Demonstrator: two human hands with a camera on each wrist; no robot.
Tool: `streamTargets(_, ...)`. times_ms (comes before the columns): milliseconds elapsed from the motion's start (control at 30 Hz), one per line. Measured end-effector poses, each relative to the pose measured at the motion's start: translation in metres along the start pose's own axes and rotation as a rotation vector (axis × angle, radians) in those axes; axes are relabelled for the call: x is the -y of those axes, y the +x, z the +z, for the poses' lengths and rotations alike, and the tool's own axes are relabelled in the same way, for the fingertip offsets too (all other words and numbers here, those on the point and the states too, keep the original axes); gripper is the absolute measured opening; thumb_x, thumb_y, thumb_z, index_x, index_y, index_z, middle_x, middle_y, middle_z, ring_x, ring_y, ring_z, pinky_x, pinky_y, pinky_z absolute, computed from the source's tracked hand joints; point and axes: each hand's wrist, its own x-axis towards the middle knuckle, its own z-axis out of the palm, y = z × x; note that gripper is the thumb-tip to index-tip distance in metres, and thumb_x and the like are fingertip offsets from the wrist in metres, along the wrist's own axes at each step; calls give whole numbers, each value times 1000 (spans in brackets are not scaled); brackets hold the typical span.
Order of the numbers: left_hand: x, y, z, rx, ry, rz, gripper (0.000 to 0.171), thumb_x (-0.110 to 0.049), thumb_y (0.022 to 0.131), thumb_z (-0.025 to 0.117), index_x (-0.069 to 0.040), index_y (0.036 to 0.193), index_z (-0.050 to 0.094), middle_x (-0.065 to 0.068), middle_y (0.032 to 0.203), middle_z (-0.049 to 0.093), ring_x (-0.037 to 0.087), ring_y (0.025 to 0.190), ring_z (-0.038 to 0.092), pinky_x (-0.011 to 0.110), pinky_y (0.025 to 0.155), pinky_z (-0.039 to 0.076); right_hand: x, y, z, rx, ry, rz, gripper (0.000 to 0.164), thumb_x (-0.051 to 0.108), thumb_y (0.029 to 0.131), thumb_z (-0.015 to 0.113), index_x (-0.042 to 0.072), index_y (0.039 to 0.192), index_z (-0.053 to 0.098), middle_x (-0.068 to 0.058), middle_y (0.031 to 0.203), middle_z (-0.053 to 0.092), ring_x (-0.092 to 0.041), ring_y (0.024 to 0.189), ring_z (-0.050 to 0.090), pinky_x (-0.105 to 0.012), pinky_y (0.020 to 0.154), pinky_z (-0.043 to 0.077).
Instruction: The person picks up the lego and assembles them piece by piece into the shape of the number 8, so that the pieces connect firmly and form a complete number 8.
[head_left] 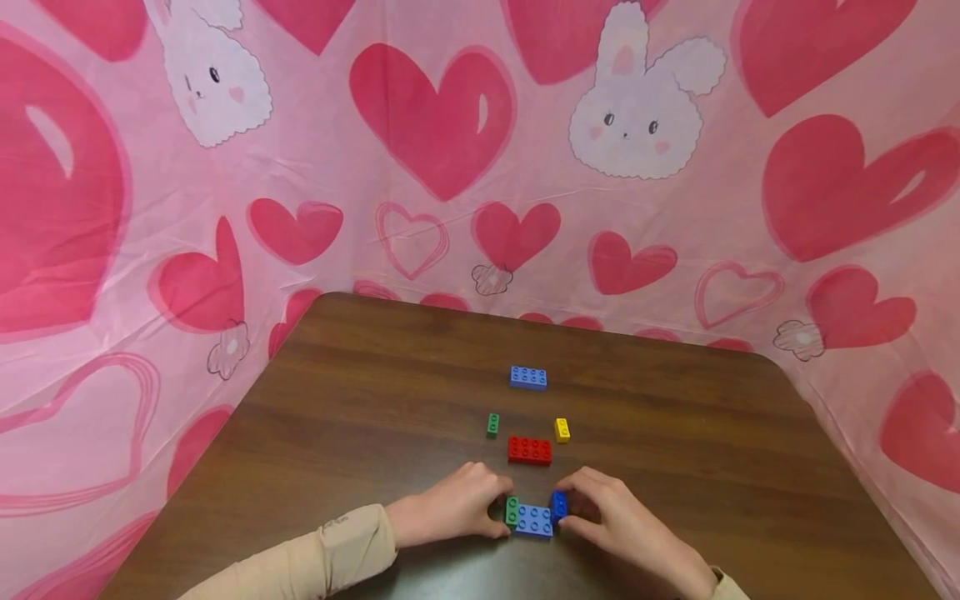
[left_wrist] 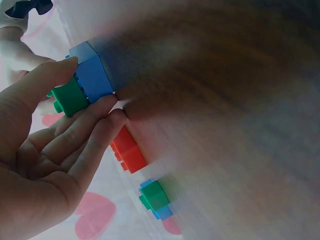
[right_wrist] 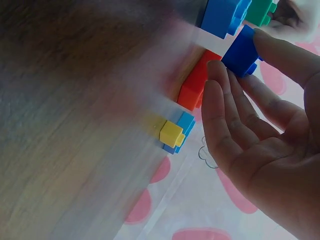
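Observation:
On the table in front of me, a light blue brick (head_left: 535,521) has a small green brick (head_left: 512,511) seated on its left end. My left hand (head_left: 459,502) pinches around the green brick, thumb at the near side and fingers at the far side; its fingertips also reach the light blue brick. Between the thumb and fingers of my right hand (head_left: 624,518) is a small dark blue brick (head_left: 559,506). In the right wrist view this dark blue brick (right_wrist: 241,51) is held slightly above the light blue brick's (right_wrist: 223,17) free end, with its studs turned toward the hand side.
Just beyond the hands lies a red brick (head_left: 529,451). Farther back are a small green brick (head_left: 492,425), a small yellow brick (head_left: 562,430) and another light blue brick (head_left: 528,377). A pink heart-patterned cloth (head_left: 442,167) hangs around the brown table (head_left: 360,400).

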Motion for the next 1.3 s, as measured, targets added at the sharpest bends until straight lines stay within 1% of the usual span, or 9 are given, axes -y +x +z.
streamTargets(367,0,-1,0,-1,-10,-3,28,-24,80,83,-12,103,73,-9,79,69,-5,62,47,10,57,42,1,-2,3,-6,7,-51,34,31,90,72,9,116,66,2,103,65,4,84,58,-18,74,55)
streamTargets(667,1,-1,0,-12,6,13,28,-24,79,83,-12,103,73,-9,78,69,-6,60,46,9,55,41,4,-1,4,17,21,-29,35,32,90,72,10,116,65,1,106,66,4,85,59,-17,75,55)
streamTargets(933,1,-1,-1,-9,9,15,27,-25,80,82,-12,102,73,-9,79,69,-5,61,47,9,56,41,6,-1,5,23,13,-48,35,32,89,73,11,116,66,2,105,66,3,84,58,-19,74,55)
streamTargets(1167,0,0,-1,-4,3,8,27,-25,81,82,-12,103,74,-9,78,69,-5,61,47,10,56,41,7,1,5,61,20,-1,38,34,89,73,12,119,65,2,109,65,1,86,57,-17,77,54)
streamTargets(1300,-1,0,-2,-10,17,12,27,-26,80,82,-12,102,74,-9,77,68,-4,60,45,10,55,40,7,1,5,61,15,1,36,34,89,73,14,118,66,3,108,65,0,86,57,-18,77,54)
